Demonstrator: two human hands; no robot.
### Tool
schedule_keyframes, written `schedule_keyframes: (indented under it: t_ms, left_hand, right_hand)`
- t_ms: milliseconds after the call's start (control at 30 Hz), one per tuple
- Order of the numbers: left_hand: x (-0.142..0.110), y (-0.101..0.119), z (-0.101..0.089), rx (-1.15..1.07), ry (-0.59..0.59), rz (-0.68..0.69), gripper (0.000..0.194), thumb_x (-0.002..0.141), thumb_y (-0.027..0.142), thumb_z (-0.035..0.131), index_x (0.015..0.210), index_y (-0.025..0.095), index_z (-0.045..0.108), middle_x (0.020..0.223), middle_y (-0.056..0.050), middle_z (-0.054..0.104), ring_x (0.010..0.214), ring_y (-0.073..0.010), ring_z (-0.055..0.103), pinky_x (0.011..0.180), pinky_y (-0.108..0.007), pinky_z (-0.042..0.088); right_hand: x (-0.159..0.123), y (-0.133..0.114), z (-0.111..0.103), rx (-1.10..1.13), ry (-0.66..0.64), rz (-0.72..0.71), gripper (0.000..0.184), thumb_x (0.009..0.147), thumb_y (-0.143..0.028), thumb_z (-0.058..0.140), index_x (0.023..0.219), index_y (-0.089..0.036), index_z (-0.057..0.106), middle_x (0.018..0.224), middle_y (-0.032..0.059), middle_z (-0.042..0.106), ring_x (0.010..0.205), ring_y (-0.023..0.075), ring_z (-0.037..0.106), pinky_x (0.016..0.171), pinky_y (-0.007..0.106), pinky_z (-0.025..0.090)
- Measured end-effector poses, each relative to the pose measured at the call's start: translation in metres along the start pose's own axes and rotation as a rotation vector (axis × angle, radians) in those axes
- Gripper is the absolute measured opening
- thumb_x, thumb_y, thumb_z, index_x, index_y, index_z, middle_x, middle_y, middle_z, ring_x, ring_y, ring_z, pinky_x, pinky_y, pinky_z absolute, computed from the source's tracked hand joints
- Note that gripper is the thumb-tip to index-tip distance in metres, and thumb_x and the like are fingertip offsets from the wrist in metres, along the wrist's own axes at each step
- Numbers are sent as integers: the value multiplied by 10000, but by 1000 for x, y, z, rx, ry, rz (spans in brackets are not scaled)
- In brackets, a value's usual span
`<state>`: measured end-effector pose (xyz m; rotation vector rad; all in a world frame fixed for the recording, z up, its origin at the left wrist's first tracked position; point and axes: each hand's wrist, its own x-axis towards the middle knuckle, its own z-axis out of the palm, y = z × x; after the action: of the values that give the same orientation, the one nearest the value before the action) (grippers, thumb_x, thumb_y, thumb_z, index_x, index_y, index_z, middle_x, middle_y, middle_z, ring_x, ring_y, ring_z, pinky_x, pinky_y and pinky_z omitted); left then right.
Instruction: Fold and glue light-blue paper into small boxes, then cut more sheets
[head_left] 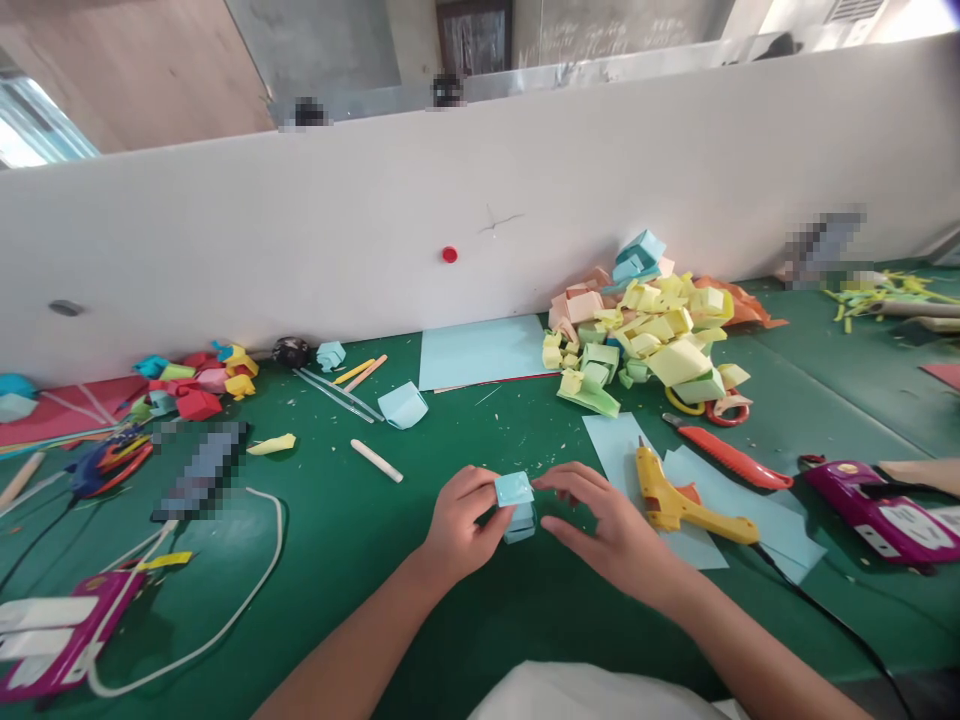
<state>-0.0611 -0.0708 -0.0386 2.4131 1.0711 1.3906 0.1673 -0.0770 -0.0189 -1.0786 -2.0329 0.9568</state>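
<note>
Green surface (337,610) carries everything; the work is held in the fingers just above its near middle. Big pile of folded paper (660,340) sits far right against the panel, well apart from the work. Light-blue sheets (761,505) lie nearer, right side.

Left hand (465,525): thumb and fingers pinch the blue paper piece (514,490) by its left side. Right hand (607,525): fingers spread, thumb apart, forefinger tip at the piece's right edge; can't tell if it touches.

Yellow glue gun (660,490) rests on the sheets, beyond the right wrist, nozzle toward the panel. Can't tell if it's hot; best treated as hot, with sleeve-less forearm kept off the tip.

The piece itself: flat top facet, second blue part showing below. Can't tell if that's one folded form or two.

Judgement on handling: left pinch should stay light, since thin paper likely dents. Right fingertip does best pressing flat along the edge, not poking a corner. Square the top facet to the part below before any firm squeeze, or the skew probably sets in.
</note>
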Motion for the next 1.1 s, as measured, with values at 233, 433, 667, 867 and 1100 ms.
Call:
schedule_keyframes:
  t_ms: [233, 433, 667, 867, 1100]
  left_hand:
    - [-3, -1, 2, 4, -42, 8, 112, 963, 207, 594, 913, 200, 694, 862, -65, 701, 728, -178, 608, 655, -307, 483]
    - [-2, -1, 3, 6, -103, 25, 158, 967, 207, 573, 856, 191, 684, 837, -67, 699, 722, -179, 608, 649, -308, 466]
    - [-1, 0, 5, 9, -145, 30, 185, 989, 229, 563, 880, 195, 709, 833, -61, 700, 716, -176, 597, 653, -317, 461]
    - [-3, -2, 5, 5, -148, 10, 190, 995, 259, 554, 933, 197, 721, 856, -68, 708, 742, -187, 606, 674, -333, 469]
    - [2, 3, -4, -101, -198, -76, 261, 1000, 339, 507, 1052, 197, 720, 943, -94, 707, 827, -215, 635, 753, -360, 508]
  right_hand:
    - [14, 4, 16, 294, 52, 18, 204, 925, -307, 673, 1125, -269, 661, 1075, 54, 613, 891, 200, 567, 821, 359, 522]
    - [14, 6, 18, 379, 6, 63, 193, 900, -298, 691, 1088, -265, 719, 1037, 46, 611, 885, 200, 574, 806, 347, 517]
    - [14, 11, 21, 440, 2, 104, 142, 915, -356, 691, 990, -282, 786, 1014, 43, 577, 917, 207, 577, 813, 336, 503]
    - [13, 17, 22, 462, 37, 111, 157, 916, -401, 704, 971, -298, 810, 1016, 47, 594, 942, 215, 595, 799, 330, 501]
    - [12, 18, 21, 526, 69, 150, 204, 901, -458, 713, 903, -273, 799, 1003, 45, 584, 901, 204, 597, 764, 320, 499]
